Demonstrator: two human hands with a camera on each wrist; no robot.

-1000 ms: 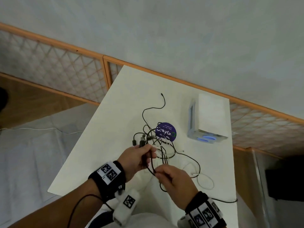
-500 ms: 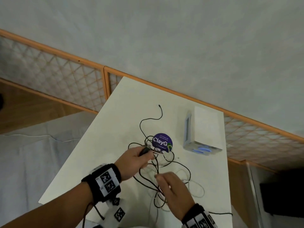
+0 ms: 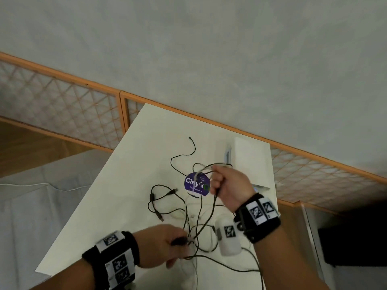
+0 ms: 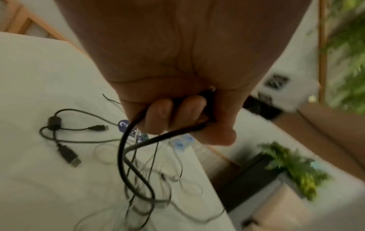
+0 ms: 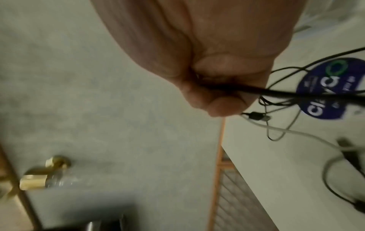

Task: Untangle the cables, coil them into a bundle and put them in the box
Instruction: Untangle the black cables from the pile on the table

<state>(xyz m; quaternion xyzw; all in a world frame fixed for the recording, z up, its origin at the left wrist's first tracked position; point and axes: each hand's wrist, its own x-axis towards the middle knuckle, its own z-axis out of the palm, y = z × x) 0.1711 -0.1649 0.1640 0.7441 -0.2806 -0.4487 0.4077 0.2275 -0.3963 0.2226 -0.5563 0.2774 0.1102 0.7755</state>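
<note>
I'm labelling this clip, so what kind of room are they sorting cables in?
Probably a home or a small office, not a workshop: a white table against a plain wall with an orange-framed lattice panel, and potted green plants on the floor.

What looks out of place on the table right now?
Mainly the black cables: still a knotted mess between left hand and right hand, one strand trailing off the table edge. Nothing looks damaged.

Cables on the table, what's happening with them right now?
A person is pulling apart a tangle of cables on the white table. The right hand grips black strands, raised near the white box; the left hand holds a black cable low at the near edge. The cables are not yet untangled or coiled, and none can be seen in the box.
</note>
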